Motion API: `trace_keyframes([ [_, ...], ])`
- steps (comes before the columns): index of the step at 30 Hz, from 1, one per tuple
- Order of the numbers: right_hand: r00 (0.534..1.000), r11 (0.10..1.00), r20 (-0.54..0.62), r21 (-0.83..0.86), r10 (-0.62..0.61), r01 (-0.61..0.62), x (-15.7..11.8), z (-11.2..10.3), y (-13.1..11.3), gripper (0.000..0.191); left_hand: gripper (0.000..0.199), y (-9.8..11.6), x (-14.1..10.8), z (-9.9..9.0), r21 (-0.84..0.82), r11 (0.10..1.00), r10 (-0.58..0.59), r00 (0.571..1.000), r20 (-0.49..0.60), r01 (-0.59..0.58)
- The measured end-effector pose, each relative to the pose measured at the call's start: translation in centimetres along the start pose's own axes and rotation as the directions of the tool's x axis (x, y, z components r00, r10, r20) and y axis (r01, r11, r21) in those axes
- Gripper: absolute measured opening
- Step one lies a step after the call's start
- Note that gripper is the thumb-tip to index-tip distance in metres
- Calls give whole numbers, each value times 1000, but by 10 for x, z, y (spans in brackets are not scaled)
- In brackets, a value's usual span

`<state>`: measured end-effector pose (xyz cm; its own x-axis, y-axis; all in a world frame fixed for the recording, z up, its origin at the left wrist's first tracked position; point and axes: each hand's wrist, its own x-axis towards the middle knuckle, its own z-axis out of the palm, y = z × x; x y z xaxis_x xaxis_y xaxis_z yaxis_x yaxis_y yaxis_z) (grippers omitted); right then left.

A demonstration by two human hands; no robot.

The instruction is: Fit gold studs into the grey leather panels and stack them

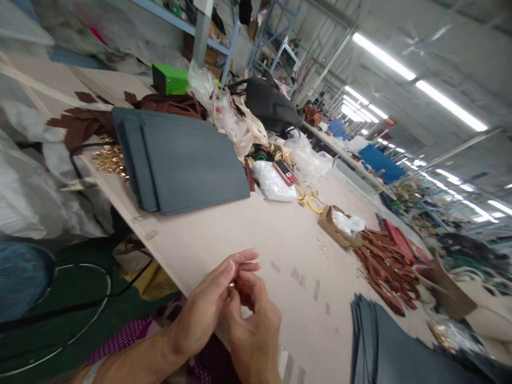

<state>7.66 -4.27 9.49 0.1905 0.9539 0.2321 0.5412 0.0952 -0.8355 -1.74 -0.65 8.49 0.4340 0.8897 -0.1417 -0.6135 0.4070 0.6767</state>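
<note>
My two hands meet above the near edge of the table, around a small gold-coloured metal fitting. My right hand is closed, with thumb and bent forefinger pinching at the fitting. From the other side my left hand closes against it; its outer fingers reach past the right fingertips. The fitting's exact shape is mostly hidden by the fingers. Beyond my hands stands a stack of dark grey-blue panels. More dark panels lie at the lower right.
Gold fittings are heaped by the left table edge, and several loose ones lie rightward. A cardboard box with plastic adjoins brown straps. A red phone rests on a white bag, near yellow-ringed scissors.
</note>
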Motion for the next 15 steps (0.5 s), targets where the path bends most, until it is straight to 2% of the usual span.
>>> trace_keyframes([
  [4, 1000, 999, 4, 35, 30, -30, 7, 10, -6, 30, 42, -3, 4, -9, 46, 999, -22, 996, -91, 27],
  [8, 1000, 999, 8, -49, -17, 18, 21, 21, -12, 34, 43, 7, 11, -13, 3, 999, -49, 982, -183, 51],
  [12, 996, 993, 45, -93, -74, 78, 37, 34, -18, 33, 44, 23, 17, -20, 22, 1000, 1, 955, -297, 6],
  [15, 987, 980, 76, -132, -141, 150, 50, 51, -22, 32, 43, 33, 26, -40, 145, 987, 116, 941, -319, -73],
])
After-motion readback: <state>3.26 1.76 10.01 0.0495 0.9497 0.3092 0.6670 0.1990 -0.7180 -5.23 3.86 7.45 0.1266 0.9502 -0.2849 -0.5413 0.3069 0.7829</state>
